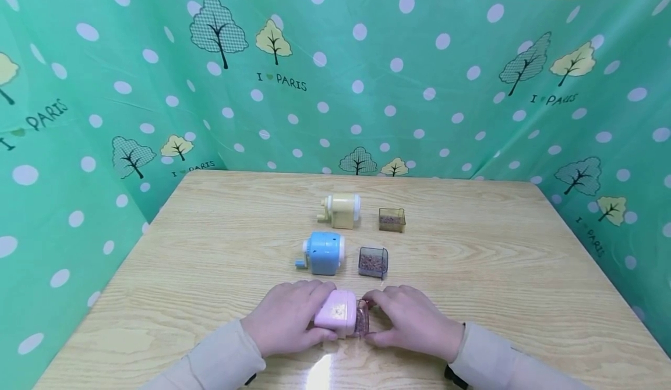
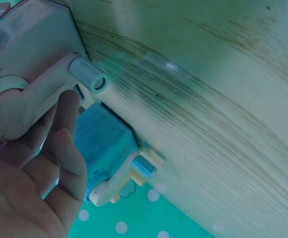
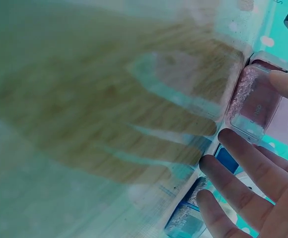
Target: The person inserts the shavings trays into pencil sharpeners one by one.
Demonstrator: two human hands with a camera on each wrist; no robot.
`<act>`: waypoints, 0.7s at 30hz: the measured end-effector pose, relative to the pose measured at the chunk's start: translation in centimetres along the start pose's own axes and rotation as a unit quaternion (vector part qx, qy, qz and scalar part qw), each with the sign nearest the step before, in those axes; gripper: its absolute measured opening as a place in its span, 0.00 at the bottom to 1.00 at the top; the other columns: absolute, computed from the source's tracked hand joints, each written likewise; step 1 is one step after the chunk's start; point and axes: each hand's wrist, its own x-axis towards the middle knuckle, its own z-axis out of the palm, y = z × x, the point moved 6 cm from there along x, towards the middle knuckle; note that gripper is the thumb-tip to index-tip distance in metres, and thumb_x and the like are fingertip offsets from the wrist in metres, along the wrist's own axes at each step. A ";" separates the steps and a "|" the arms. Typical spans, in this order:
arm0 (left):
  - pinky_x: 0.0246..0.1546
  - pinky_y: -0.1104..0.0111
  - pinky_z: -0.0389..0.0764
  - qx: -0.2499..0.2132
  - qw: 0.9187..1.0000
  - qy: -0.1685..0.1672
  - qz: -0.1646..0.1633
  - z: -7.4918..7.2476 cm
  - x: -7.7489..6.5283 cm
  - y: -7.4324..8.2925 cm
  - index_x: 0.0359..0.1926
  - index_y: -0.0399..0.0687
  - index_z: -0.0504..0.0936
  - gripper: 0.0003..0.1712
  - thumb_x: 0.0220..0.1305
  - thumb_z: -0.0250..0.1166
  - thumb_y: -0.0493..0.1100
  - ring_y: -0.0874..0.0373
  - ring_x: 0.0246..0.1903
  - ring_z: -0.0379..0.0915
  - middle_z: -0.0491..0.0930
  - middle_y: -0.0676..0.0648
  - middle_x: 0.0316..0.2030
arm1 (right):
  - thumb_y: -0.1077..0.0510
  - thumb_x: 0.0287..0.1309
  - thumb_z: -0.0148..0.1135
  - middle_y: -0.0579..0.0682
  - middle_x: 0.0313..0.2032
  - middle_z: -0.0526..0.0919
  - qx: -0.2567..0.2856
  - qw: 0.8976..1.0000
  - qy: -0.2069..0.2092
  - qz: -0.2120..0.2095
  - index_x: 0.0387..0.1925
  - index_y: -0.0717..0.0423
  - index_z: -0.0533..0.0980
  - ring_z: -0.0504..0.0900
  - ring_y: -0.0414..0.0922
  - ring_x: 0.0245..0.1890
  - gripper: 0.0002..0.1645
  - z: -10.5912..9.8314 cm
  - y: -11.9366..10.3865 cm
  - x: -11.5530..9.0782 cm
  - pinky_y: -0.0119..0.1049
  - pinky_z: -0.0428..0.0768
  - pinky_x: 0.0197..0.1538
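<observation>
A pink pencil sharpener (image 1: pixel 336 312) stands at the table's near side. My left hand (image 1: pixel 290 319) grips its body from the left, with fingers over the back and thumb in front. In the left wrist view its crank (image 2: pixel 49 82) shows above that hand's fingers. The sharpener's clear shavings drawer (image 1: pixel 362 318), holding shavings, juts from its right side. Thumb and forefinger of my right hand (image 1: pixel 414 324) pinch the drawer's two ends. The right wrist view has the drawer (image 3: pixel 248 101) partway out of the pink body, the other fingers spread beside it.
Beyond the hands stands a blue sharpener (image 1: pixel 324 254), with its drawer of shavings (image 1: pixel 373 263) to its right. Farther back are a yellow sharpener (image 1: pixel 343 211) and its drawer (image 1: pixel 392 220). A green dotted curtain (image 1: pixel 367 105) hangs behind the wooden table (image 1: pixel 472 244).
</observation>
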 end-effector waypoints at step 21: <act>0.35 0.67 0.81 -0.005 1.000 0.003 0.005 0.1 0.1 0.0 0.59 0.48 0.73 0.38 0.57 0.67 0.67 0.62 0.40 0.78 0.82 0.52 0.46 | 0.40 0.44 0.76 0.43 0.35 0.88 0.009 0.999 0.028 -0.044 0.48 0.54 0.80 0.78 0.32 0.29 0.32 -0.2 -0.5 0.6 0.30 0.78 0.35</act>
